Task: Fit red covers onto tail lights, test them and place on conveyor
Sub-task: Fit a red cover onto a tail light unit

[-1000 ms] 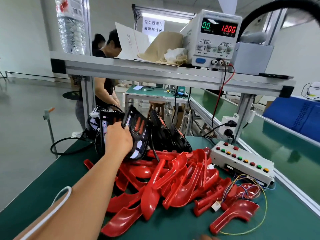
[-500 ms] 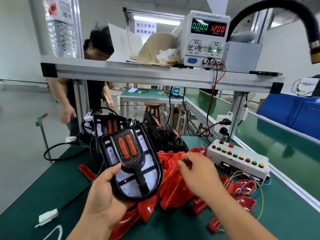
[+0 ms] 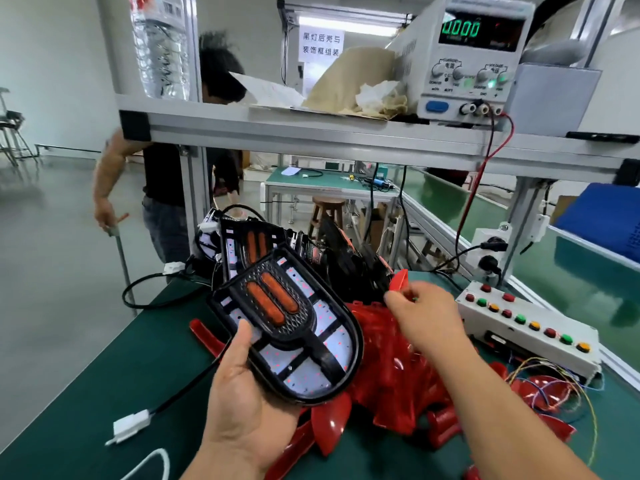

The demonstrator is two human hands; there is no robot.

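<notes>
My left hand point(image 3: 239, 396) holds a black tail light point(image 3: 294, 327) from below, thumb on its face, tilted up over the green table point(image 3: 104, 393). The light shows two orange bars and white reflector panels; its cable and white plug point(image 3: 130, 426) trail to the left. My right hand point(image 3: 422, 317) pinches a red cover point(image 3: 398, 280) by its tip, lifted above the heap of red covers point(image 3: 391, 375). More black tail lights point(image 3: 311, 254) are stacked behind.
A white button box point(image 3: 530, 327) with coloured wires sits on the right. A power supply point(image 3: 464, 60) stands on the overhead shelf point(image 3: 311, 133). The green conveyor point(image 3: 571, 271) runs along the right side. A person point(image 3: 166, 181) stands beyond the table's left corner.
My right hand rose from the pile, now pinching a red cover. My left hand keeps the tail light, brought slightly closer. The supply display changed to 0.000.
</notes>
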